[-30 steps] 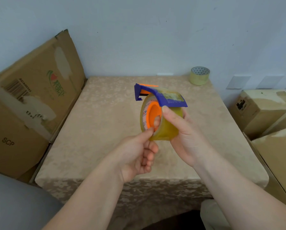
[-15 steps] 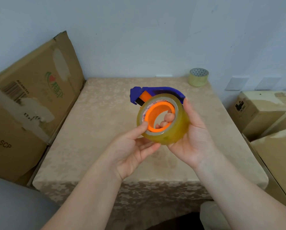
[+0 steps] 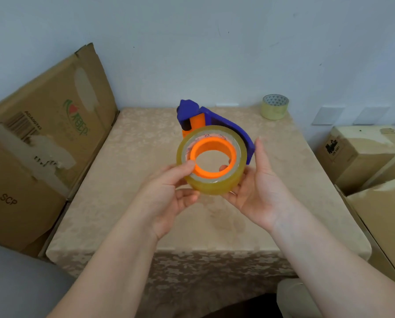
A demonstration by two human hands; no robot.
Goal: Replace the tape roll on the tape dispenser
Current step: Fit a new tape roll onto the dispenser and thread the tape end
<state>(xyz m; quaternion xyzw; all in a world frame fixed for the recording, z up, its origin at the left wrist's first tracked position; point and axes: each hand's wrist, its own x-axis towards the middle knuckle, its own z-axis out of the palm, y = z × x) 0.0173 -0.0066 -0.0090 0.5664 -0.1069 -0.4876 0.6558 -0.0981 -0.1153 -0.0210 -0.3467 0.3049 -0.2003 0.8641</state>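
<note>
I hold a blue tape dispenser [image 3: 228, 125] with an orange hub [image 3: 212, 157] above the middle of the table. A thick yellowish clear tape roll [image 3: 211, 185] sits around the hub, its open side facing me. My left hand [image 3: 169, 196] grips the roll's lower left edge, thumb on its rim. My right hand [image 3: 258, 187] cups the roll and dispenser from the right and underneath, with a fingertip showing through the hub. A second, smaller tape roll [image 3: 275, 107] stands at the table's far right corner.
The table [image 3: 127, 203] has a beige patterned cloth and stands against a pale wall. A large cardboard box [image 3: 38, 143] leans at its left edge. More cardboard boxes [image 3: 361, 154] are stacked close on the right.
The dispenser has turned so the roll's open side faces me, and it has risen slightly. My left hand shifted from pinching below the roll to gripping its left rim.
</note>
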